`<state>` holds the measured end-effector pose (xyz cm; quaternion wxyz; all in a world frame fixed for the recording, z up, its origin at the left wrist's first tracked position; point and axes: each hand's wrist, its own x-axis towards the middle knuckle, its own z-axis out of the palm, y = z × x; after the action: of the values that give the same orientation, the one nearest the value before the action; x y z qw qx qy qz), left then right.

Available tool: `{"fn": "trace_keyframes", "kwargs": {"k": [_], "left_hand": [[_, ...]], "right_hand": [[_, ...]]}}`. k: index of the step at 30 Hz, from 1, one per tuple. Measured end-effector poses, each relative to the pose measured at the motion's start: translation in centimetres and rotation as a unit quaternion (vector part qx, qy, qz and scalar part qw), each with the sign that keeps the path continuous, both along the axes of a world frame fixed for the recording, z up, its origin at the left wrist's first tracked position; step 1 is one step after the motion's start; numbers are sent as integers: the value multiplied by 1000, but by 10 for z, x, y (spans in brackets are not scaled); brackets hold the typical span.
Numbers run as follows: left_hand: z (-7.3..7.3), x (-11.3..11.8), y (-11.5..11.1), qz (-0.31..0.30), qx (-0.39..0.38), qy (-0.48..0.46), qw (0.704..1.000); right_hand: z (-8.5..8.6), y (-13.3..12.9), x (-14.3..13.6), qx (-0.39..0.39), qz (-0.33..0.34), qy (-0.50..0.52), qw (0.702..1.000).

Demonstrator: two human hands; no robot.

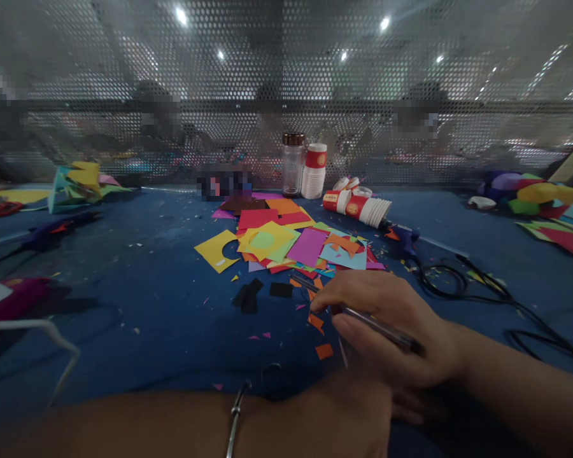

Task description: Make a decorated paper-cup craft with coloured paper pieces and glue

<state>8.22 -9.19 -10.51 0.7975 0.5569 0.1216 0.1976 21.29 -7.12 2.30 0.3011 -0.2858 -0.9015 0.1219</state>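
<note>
My right hand [386,318] is closed around a pen [382,327] with a see-through barrel and a dark end. The pen's thin end points left, toward the paper scraps. My left hand [348,407] reaches in from the left beneath the right one, a metal bangle [235,412] at its wrist. Its fingers look curled and are mostly hidden; a thin pale edge [344,353] shows beside them, too little to name. Orange paper scraps [323,351] and black paper pieces [248,296] lie just beyond the hands.
Coloured paper sheets [267,238] are piled mid-table. Behind stand a glass jar [292,168] and stacked paper cups [314,175]; more cups [358,207] lie tipped over. Glue guns lie right [403,240] and left [52,232], the right one with a looping black cable [458,296]. A perforated screen [286,83] closes the back.
</note>
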Motion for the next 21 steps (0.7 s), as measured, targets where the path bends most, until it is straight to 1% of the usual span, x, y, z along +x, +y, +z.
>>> {"fn": "trace_keyframes", "kwargs": {"k": [1, 2, 5, 8, 10, 12, 16, 18, 20, 21], "left_hand": [[-6, 3, 2, -32, 7, 8, 999], [-10, 7, 4, -50, 9, 12, 999], [-13, 14, 9, -74, -3, 17, 997], [-11, 18, 8, -72, -30, 15, 997], [-11, 19, 5, -47, -43, 14, 998], [-12, 19, 3, -7, -57, 13, 998], [-14, 22, 5, -38, -78, -7, 996], [-11, 24, 7, -30, -89, -10, 996], [-2, 25, 8, -19, -111, -4, 994], [4, 25, 8, -24, -125, 0, 992]], "right_hand": [[0, 1, 1, 2, -3, 7, 1000], [0, 2, 1, 3, -6, 15, 1000], [-2, 3, 2, 7, -9, 30, 999], [-2, 4, 2, 12, -11, 24, 1000], [-2, 4, 2, 15, -12, 23, 1000], [-2, 4, 2, 14, -15, 27, 999], [-2, 4, 2, 13, -18, 29, 999], [-2, 4, 2, 12, -22, 26, 999], [-2, 4, 3, 9, -28, 23, 999], [-2, 5, 3, 8, -30, 21, 999]]}}
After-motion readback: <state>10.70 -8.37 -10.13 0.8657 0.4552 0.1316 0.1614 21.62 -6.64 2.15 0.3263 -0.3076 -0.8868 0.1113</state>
